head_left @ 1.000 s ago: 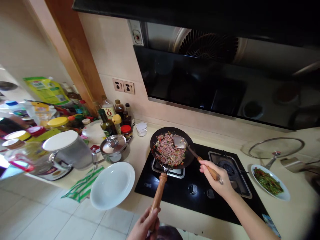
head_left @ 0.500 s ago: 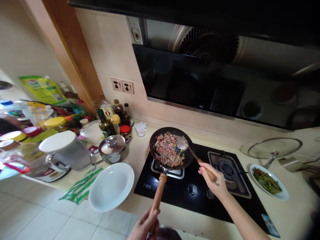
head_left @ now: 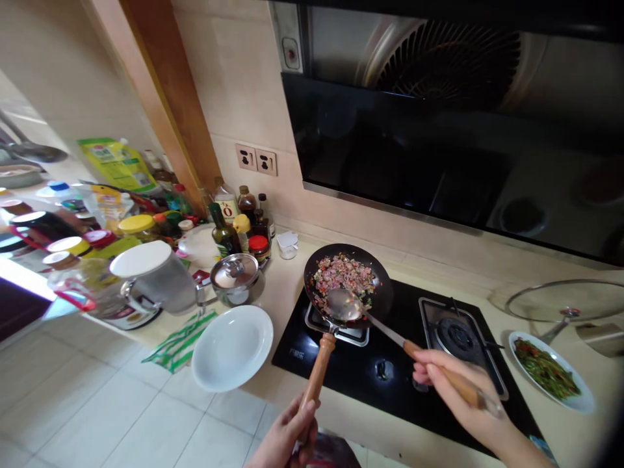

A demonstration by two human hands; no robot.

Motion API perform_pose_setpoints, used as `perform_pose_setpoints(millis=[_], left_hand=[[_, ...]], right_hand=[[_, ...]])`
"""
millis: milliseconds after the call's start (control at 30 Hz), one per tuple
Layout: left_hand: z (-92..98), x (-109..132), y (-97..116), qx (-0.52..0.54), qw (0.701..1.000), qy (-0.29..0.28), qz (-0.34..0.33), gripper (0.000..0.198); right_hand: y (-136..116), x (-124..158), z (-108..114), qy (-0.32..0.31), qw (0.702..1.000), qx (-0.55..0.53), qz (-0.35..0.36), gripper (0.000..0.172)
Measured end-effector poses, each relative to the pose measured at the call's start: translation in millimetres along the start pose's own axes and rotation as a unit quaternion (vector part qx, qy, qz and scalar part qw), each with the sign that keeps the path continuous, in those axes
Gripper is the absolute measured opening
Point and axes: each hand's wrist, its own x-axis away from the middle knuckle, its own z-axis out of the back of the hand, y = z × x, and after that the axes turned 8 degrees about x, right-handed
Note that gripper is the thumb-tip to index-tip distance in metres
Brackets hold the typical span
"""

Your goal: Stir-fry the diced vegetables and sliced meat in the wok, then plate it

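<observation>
My left hand (head_left: pixel 292 429) is wrapped round the wooden handle of a dark wok (head_left: pixel 383 279), which sits on the left burner. Chopped meat (head_left: pixel 344 272) with red and green bits lies in the wok, mostly toward its far side. My right hand (head_left: pixel 455 383) grips the wooden handle of a metal spatula (head_left: pixel 345 304). The spatula's blade is down in the near part of the wok, over some of the food. Left of the wok, an oval white plate (head_left: pixel 234 351) stands on the counter's edge with nothing on it.
A lidded steel pot (head_left: pixel 236 279), a grey pitcher (head_left: pixel 163 279) and several bottles and jars crowd the left counter. At right stand a plate of green vegetables (head_left: pixel 548 370) and a glass lid (head_left: pixel 570 302). A black range hood (head_left: pixel 390 156) overhangs the stove.
The spatula has moved from the wok's right side to its near side, with my right hand lower and closer. Food has shifted toward the far side. The camera view has turned slightly left.
</observation>
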Motion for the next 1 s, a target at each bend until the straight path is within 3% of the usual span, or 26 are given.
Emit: perform_pose_setpoints(millis=[67, 133, 267, 367, 433, 567, 633, 733, 867, 933, 1000], left_hand=[[-1.7, 1.9, 0.7, -0.002, 1.000, 0.012, -0.013, 0.063], [-2.5, 3.1, 1.6, -0.004, 1.000, 0.019, -0.021, 0.063], [-3.0, 3.0, 3.7, -0.013, 1.000, -0.003, 0.003, 0.071], [-4.3, 3.5, 3.9, -0.008, 1.000, 0.012, -0.017, 0.067], [-4.3, 3.1, 3.3, -0.005, 0.999, 0.020, -0.028, 0.066], [0.3, -1.5, 1.7, -0.018, 1.000, 0.001, -0.003, 0.073], [2.7, -3.5, 1.4, -0.026, 1.000, 0.000, -0.002, 0.074], [3.5, -3.7, 1.2, -0.034, 0.999, 0.004, -0.021, 0.070], [1.3, -2.1, 0.7, -0.043, 0.999, 0.010, -0.026, 0.070], [0.0, -1.6, 0.3, -0.039, 0.999, 0.019, -0.025, 0.071], [-0.4, -1.5, -0.3, -0.040, 0.999, 0.022, -0.024, 0.072]], right_hand=[[2.1, -2.5, -6.4, 0.003, 0.998, 0.041, 0.047, 0.022], [11.4, -12.9, -18.1, 0.044, 0.994, 0.066, 0.076, 0.022], [31.3, -33.8, -36.8, 0.099, 0.989, 0.085, 0.075, 0.023], [29.2, -31.9, -43.9, 0.112, 0.985, 0.077, 0.103, 0.024], [19.3, -21.1, -43.8, 0.097, 0.986, 0.063, 0.116, 0.026], [-3.0, 4.3, -34.5, -0.016, 0.985, 0.083, 0.148, 0.036], [-5.6, 7.5, -29.9, -0.035, 0.979, 0.105, 0.169, 0.038], [5.3, -3.9, -25.4, 0.054, 0.977, 0.129, 0.161, 0.034], [20.3, -31.4, -32.5, 0.181, 0.969, 0.148, 0.074, 0.023], [15.2, -41.4, -42.1, 0.189, 0.973, 0.128, 0.035, 0.021], [1.9, -47.1, -47.7, 0.153, 0.983, 0.099, 0.035, 0.022]])
